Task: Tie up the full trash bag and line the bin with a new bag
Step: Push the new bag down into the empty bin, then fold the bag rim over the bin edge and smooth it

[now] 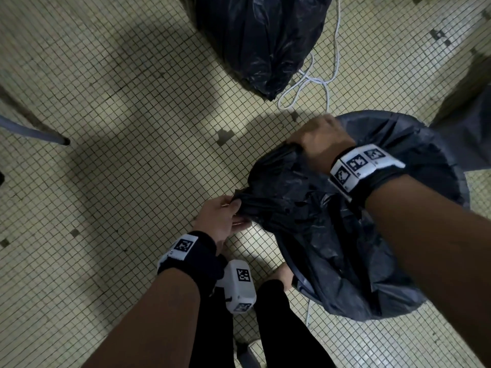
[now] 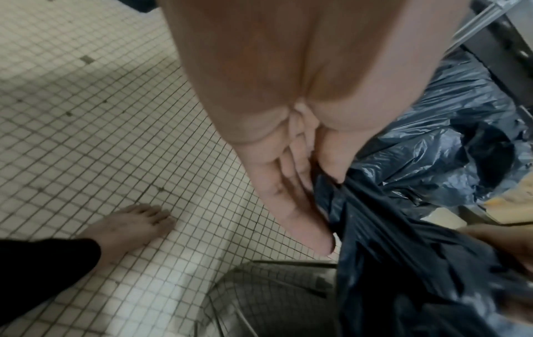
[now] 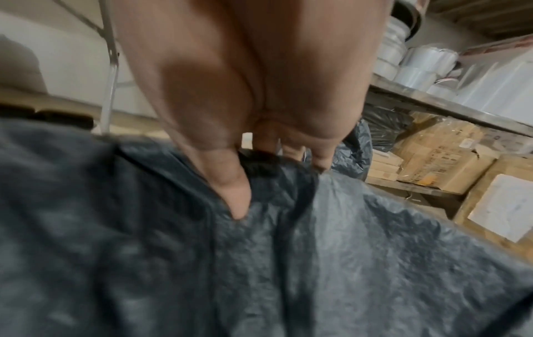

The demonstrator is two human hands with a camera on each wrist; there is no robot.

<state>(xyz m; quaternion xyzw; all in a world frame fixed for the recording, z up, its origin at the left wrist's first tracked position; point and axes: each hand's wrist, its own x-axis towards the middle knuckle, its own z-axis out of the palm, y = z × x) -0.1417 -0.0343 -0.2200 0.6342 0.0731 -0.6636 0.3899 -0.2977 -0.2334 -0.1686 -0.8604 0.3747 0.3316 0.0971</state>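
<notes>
A new black bag [image 1: 318, 235] is draped over the bin [image 1: 451, 160], hiding most of it. In the left wrist view the bin's wire mesh wall [image 2: 274, 296] shows under the bag [image 2: 403, 262]. My left hand [image 1: 235, 205] pinches a bunched corner of the bag at its near-left side, thumb against fingers [image 2: 326, 182]. My right hand [image 1: 316, 139] grips the bag's edge at the far rim, fingers curled into the plastic [image 3: 259, 173]. The full black trash bag [image 1: 260, 41] sits on the tiled floor beyond; its top is out of view.
A white cord [image 1: 308, 81] loops on the floor between the full bag and the bin. A chair leg [image 1: 34, 131] stands at the left. My bare foot [image 2: 129, 225] is beside the bin. Shelves with cardboard boxes [image 3: 432, 159] and white rolls [image 3: 418, 63] stand behind.
</notes>
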